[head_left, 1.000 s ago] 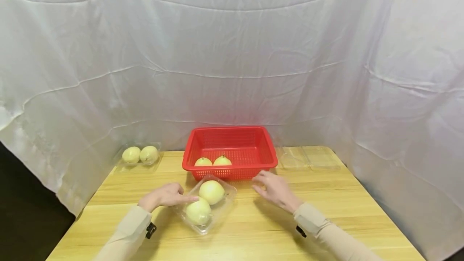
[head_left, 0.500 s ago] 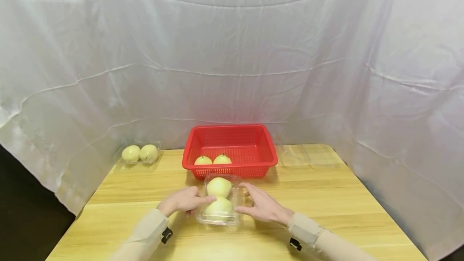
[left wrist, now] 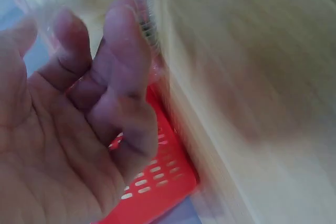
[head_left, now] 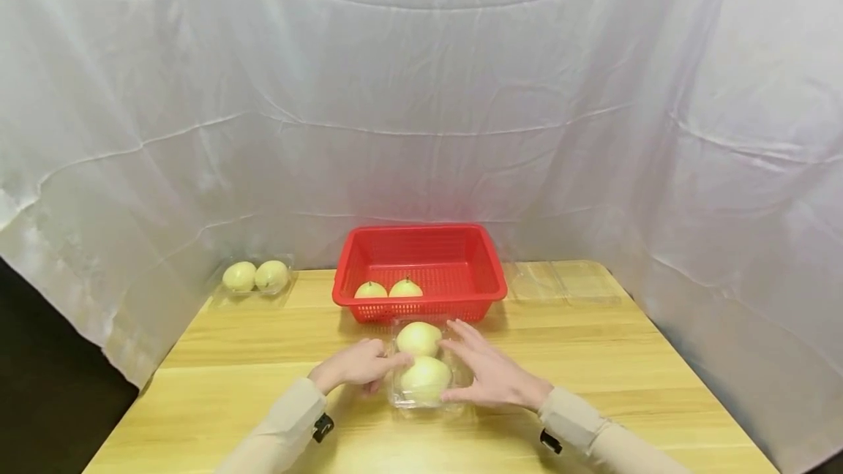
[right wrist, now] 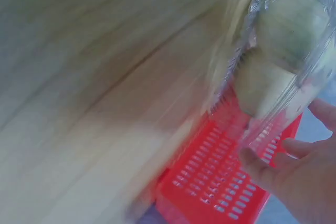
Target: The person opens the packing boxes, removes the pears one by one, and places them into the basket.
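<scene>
A clear plastic fruit box (head_left: 416, 404) holding two pale yellow pears, the back pear (head_left: 418, 339) and the front pear (head_left: 426, 377), is on the table in front of the red basket. My left hand (head_left: 358, 366) grips its left side, thumb over the edge by the front pear and fingers bent against the wall. At the opposite side is my right hand (head_left: 495, 376), its fingers spread along the wall. In the right wrist view the right fingertips (right wrist: 252, 162) are right beside the clear box (right wrist: 244, 51); that view is blurred.
The red basket (head_left: 484, 301) stands at the back middle with two pears (head_left: 405, 288) in it. Another clear box (head_left: 287, 269) with two pears sits back left. Clear plastic boxes (head_left: 586, 285) lie back right. A pale curtain (head_left: 421, 93) surrounds the wooden table (head_left: 612, 379).
The box has turned to stand straight and slid right along with my left hand. My right hand has come to its right side from apart, then shifted slightly right with it.
</scene>
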The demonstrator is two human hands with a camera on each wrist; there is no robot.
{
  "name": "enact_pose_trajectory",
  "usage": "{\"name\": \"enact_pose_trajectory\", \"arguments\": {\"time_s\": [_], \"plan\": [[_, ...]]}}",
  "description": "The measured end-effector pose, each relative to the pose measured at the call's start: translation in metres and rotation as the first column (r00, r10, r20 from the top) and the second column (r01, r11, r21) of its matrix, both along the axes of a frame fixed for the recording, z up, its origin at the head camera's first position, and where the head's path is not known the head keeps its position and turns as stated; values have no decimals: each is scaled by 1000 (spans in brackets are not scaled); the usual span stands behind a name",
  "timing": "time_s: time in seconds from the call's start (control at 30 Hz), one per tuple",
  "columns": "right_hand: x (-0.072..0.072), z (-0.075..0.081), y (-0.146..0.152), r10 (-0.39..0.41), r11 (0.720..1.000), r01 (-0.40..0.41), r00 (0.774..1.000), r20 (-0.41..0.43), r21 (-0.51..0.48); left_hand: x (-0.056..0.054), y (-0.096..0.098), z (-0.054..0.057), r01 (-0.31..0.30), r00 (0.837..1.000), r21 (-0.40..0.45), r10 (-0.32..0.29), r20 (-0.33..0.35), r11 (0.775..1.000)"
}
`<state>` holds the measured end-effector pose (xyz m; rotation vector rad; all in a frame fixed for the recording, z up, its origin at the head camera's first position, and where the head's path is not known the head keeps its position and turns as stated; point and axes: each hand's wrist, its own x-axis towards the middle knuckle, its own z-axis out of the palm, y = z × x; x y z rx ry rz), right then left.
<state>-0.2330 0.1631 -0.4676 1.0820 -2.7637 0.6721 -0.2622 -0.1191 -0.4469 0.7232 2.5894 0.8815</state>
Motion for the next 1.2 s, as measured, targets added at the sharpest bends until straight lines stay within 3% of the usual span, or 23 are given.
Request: {"name": "enact_pose_trajectory", "arguments": {"time_s": [0.1,0.2,0.27,0.33,0.37,0.53,0.63,0.73,0.87,1.2], "plan": [[3,-1,-2,38,997,-36,999,-30,64,-6,1,1,-89,991,40,93,-101,995],[6,-2,-5,41,995,-40,999,-16,92,-14,5,0,-174,944,72,187,-272,982],[6,-2,-6,40,994,-39,999,-12,102,-20,9,-1,-181,914,73,195,-357,981],[6,-1,-7,47,992,-45,999,-13,114,-24,11,-4,-159,907,73,175,-383,984],[6,-1,-6,52,991,-50,999,-11,121,-25,12,-5,-146,911,74,163,-379,987],[5,5,-7,66,986,-62,998,-17,157,-32,12,-13,-123,946,142,159,-283,982],[6,8,-12,63,978,-53,997,-45,204,-35,7,-15,-133,971,236,175,-166,963],[9,11,-20,51,966,-38,998,-44,257,-36,3,-17,-153,987,329,162,0,932],[12,16,-31,34,956,-31,999,-6,292,-37,1,-20,-184,978,387,127,168,903],[15,26,-41,44,933,-48,999,21,356,-40,6,-24,-208,949,489,53,311,847]]}}
